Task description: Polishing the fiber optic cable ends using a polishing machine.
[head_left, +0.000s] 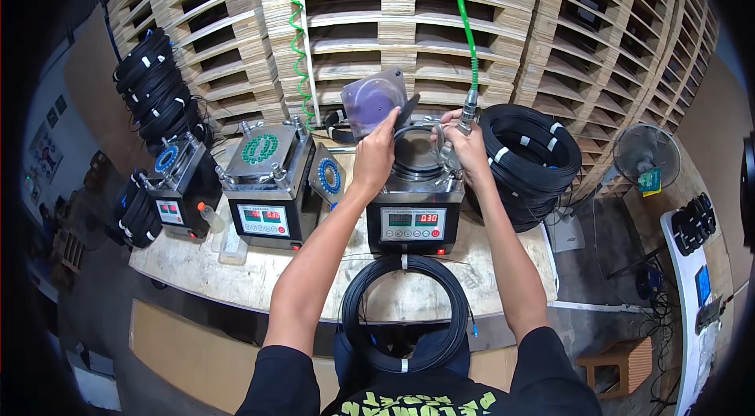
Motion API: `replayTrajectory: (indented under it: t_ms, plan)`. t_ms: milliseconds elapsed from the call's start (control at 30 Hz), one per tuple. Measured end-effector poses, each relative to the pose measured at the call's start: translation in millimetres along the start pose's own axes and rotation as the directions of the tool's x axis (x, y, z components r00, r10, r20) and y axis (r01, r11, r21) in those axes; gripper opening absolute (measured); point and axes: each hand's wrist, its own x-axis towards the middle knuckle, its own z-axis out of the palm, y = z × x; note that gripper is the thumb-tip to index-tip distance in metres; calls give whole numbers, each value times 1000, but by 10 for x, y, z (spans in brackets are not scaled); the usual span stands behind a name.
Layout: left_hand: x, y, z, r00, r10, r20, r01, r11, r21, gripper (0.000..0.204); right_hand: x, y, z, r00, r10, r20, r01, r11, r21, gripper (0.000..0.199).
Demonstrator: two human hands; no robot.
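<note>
My left hand (pixel 376 155) reaches over the nearest grey machine (pixel 413 223) and pinches the lower edge of a clear, purplish square plate (pixel 373 100) that is tilted up above it. My right hand (pixel 470 147) grips a metal air blow gun (pixel 450 150) fed by a green hose (pixel 464 15), its nozzle at the machine's round black top (pixel 415 156). A coil of black cable (pixel 405 314) with white ties lies on the bench edge in front of me.
Two more grey machines (pixel 271 184) (pixel 179 180) with green and blue ring fixtures stand to the left. Stacked black cable coils (pixel 528 158) sit right of the machine, more coils (pixel 153 86) at far left. Wooden pallets (pixel 440 31) form the back wall. A fan (pixel 646 155) stands at right.
</note>
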Motion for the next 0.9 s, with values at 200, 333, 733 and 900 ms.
replayTrajectory:
  t_ms: [200,333,733,900]
  plan:
    - [-27,-6,-112,912,136,386,-154,988,15,44,-42,-172,-76,997,-5,73,11,996,-84,14]
    - [-5,105,-163,824,101,557,-108,994,-21,39,-19,-241,-116,995,-2,96,13,993,-118,15]
    - [184,-255,47,662,289,692,-237,956,-174,34,22,-758,-250,992,78,97,-56,975,-213,21]
    - [222,-285,89,641,245,727,-127,968,-215,26,23,-720,-237,986,145,84,-123,966,-229,21]
